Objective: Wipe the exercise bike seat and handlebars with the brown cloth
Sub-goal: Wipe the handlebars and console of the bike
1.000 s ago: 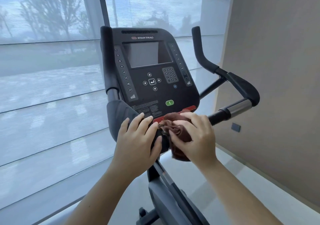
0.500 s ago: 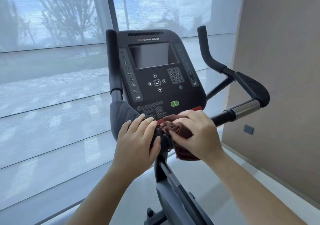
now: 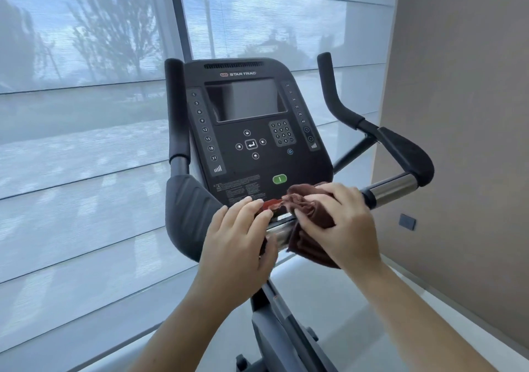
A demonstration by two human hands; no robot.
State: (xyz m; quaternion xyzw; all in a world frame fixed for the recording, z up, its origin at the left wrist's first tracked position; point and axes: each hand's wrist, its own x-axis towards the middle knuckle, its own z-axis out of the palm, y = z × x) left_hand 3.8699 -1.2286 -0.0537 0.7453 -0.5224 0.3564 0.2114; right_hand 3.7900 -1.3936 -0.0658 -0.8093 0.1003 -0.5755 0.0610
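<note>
The exercise bike's black console faces me, with handlebars on both sides: a padded left grip, a chrome bar and a padded right grip. My right hand presses the bunched brown cloth around the chrome bar just below the console. My left hand grips the bar to the left of the cloth, fingers curled over it. The seat is out of view.
A large shaded window fills the left and back. A beige wall with a small dark socket stands close on the right. The bike's frame runs down between my arms to a pale floor.
My right hand with the cloth has slid right along the bar, uncovering a short stretch of chrome beside my left hand. The view has tilted upward a little.
</note>
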